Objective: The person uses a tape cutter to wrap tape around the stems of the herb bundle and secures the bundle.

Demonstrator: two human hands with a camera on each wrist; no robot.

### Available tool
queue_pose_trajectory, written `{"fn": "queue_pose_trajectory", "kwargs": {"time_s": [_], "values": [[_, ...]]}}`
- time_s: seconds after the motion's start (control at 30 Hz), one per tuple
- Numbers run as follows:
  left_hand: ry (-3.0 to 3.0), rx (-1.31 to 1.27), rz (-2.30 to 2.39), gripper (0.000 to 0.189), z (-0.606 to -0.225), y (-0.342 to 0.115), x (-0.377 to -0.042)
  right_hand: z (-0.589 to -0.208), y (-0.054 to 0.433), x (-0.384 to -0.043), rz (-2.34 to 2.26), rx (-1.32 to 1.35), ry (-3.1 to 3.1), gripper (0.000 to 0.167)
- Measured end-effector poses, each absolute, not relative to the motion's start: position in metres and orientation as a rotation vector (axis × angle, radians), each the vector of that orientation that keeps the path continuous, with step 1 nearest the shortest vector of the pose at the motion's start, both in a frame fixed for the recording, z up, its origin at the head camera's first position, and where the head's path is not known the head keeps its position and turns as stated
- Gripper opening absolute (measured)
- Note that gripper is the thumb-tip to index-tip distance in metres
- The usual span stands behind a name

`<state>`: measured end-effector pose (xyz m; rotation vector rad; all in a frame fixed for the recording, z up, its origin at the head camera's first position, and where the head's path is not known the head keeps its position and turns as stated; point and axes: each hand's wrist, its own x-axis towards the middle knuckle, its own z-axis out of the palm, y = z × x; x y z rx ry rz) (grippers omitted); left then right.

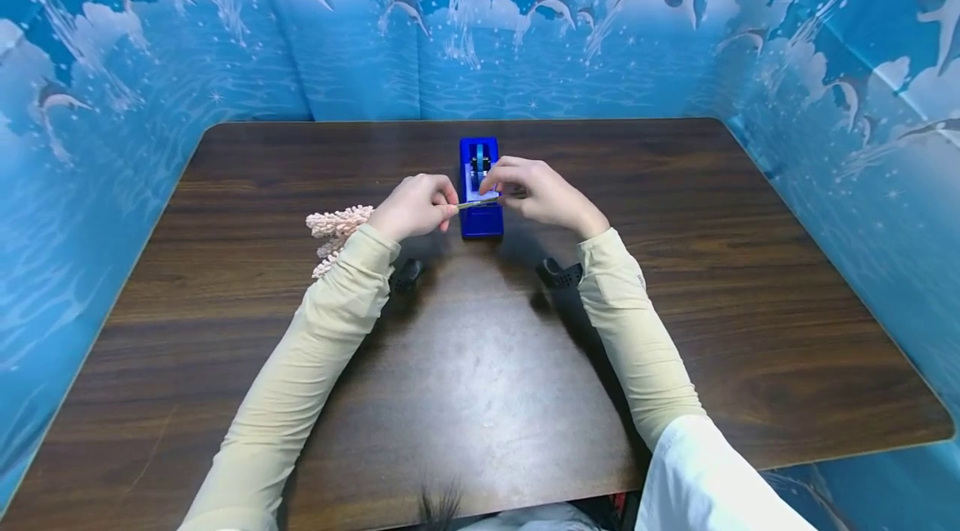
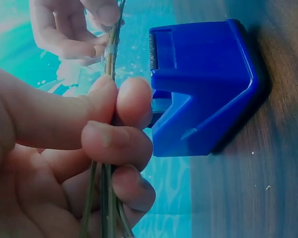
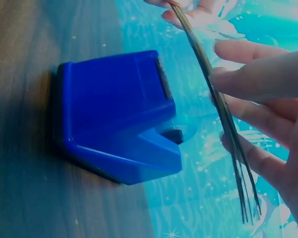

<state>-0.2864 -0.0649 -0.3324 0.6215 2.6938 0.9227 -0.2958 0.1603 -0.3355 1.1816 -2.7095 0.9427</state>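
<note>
Both hands are up in front of a blue tape dispenser, on a bundle of thin greenish-brown flower stems. My left hand grips the stems, thumb against curled fingers. Beyond the left wrist are the pale pink flower clusters, partly hidden by the sleeve. Toward the stems' loose end, my right hand pinches them between thumb and fingertips, with the index finger held off. A shiny clear strip, seemingly tape, lies around the stems between the hands. The stem ends fan apart past the right fingers.
The dispenser stands on a dark wood-grain table, with its tape roll toward the far side. Black wrist devices show below the forearms. A blue dolphin-print curtain surrounds the table's back and sides.
</note>
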Motion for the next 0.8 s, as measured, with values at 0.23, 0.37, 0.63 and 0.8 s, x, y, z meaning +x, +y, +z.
{"fn": "queue_pose_trajectory", "kwargs": {"time_s": [0.23,0.37,0.63,0.8], "values": [[2.695,0.630,0.885,0.009,-0.332,-0.066,-0.286,-0.339,0.159,-0.294,0.898,1.200,-2.727,0.026],[2.705,0.642,0.879,0.008,-0.330,-0.067,-0.285,-0.340,0.157,-0.294,0.918,1.214,-2.733,0.026],[2.735,0.737,0.902,0.006,-0.328,-0.067,-0.284,-0.340,0.150,-0.292,1.073,1.127,-2.820,0.012],[2.769,0.824,0.864,0.004,-0.325,-0.071,-0.284,-0.340,0.143,-0.293,1.076,1.094,-2.867,0.008]]}}
